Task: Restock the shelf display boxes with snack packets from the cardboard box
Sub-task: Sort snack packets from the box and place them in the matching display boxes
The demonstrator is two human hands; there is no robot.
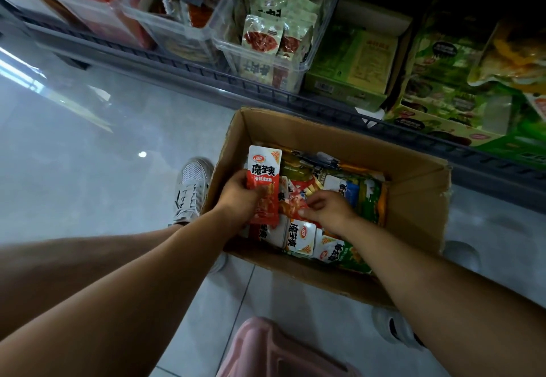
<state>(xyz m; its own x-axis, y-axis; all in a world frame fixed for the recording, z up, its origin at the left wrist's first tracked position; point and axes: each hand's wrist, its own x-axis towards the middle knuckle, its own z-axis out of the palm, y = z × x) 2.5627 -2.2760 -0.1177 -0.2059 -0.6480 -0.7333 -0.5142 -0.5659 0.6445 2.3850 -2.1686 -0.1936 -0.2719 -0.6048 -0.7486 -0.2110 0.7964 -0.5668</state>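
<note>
Hands in cardboard box [413,170] on floor [118,155]: left hand [237,198] grips red packet [264,170] upright, right hand [329,208] pinches second red packet [291,206] in the pile. Box looks near full, so bulk of restock looks pending. Beyond, clear shelf bin [274,60] sits part-filled.

Red packet [263,176] in left hand [236,197], second packet [291,206] in right hand [328,209], over box [413,187].

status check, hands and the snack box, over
Left hand grips a red snack packet above the cardboard box. Right hand pinches a second red packet inside it. Nothing seen blocking the shelf.
</note>
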